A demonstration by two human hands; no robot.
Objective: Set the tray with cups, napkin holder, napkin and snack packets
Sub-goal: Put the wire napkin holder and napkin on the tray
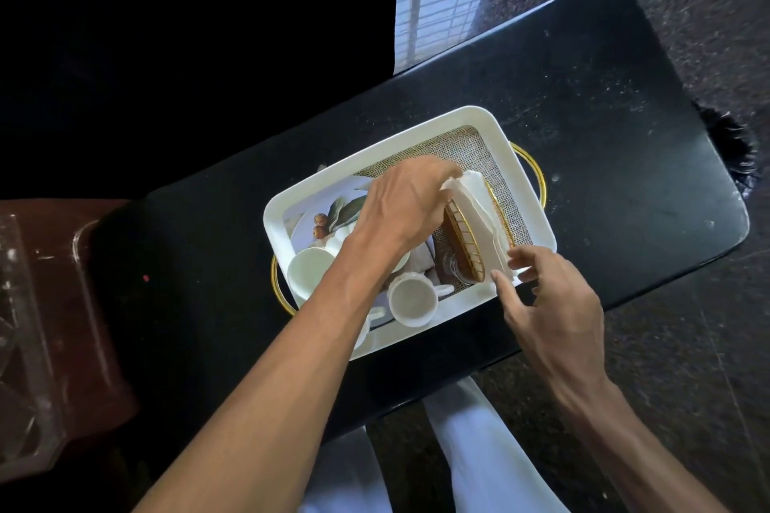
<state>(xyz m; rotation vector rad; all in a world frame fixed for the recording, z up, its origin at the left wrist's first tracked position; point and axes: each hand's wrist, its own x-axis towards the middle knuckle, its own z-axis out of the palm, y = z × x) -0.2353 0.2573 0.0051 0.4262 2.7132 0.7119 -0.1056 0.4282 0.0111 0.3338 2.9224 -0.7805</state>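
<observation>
A white tray [421,133] with gold handles lies on the black table. In its right half stands a gold wire napkin holder [464,246] with a white napkin [479,200] between its sides. My left hand [402,204] pinches the napkin's far top corner. Fingers of my right hand [550,304] touch the napkin's near end at the tray's front rim. In the tray's left half, one white cup [414,300] and another white cup [310,269] stand beside a printed plate [321,208], and my left forearm partly covers them. No snack packets show.
The black table [604,117] has bare surface to the right of the tray and behind it. A clear plastic container [25,346] sits on a brown stand at the far left. Dark speckled floor surrounds the table.
</observation>
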